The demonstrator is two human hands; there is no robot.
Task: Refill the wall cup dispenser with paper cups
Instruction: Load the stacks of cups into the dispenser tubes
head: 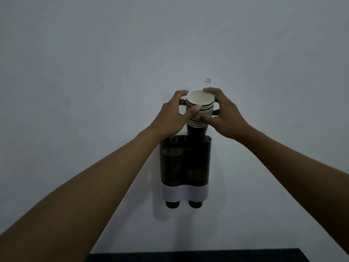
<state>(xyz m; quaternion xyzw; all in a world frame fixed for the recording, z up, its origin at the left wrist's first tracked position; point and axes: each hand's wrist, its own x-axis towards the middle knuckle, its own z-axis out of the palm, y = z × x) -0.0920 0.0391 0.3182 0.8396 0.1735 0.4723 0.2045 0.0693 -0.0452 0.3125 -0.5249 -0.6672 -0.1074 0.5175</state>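
Both hands, left (172,115) and right (223,112), grip a cup stack (199,110) upright, its base entering the right tube of a wall dispenser (186,167) already holding cups.

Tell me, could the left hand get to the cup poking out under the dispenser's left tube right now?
Probably not at once. The left hand and right hand both grip the stack of cups above the dispenser. The way to the bottom cup looks free, but the hand must let go first.
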